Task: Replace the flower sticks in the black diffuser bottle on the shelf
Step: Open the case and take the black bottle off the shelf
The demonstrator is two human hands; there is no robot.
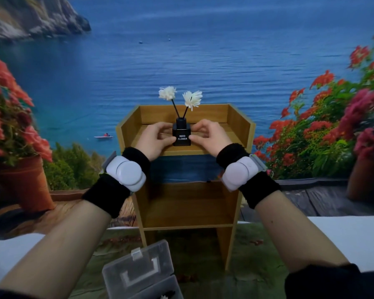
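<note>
Both hands, left (154,139) and right (209,135), grip the black diffuser bottle (181,135) on the shelf (181,151), two white flower sticks (179,104) seated inside, the swap apparently near done.

bare forearms, each with a black terry wristband (105,198) and a rounded white puck-shaped tracker (126,172) strapped at the wrist; black sleeve (324,281) pushed up at the elbow.
</note>
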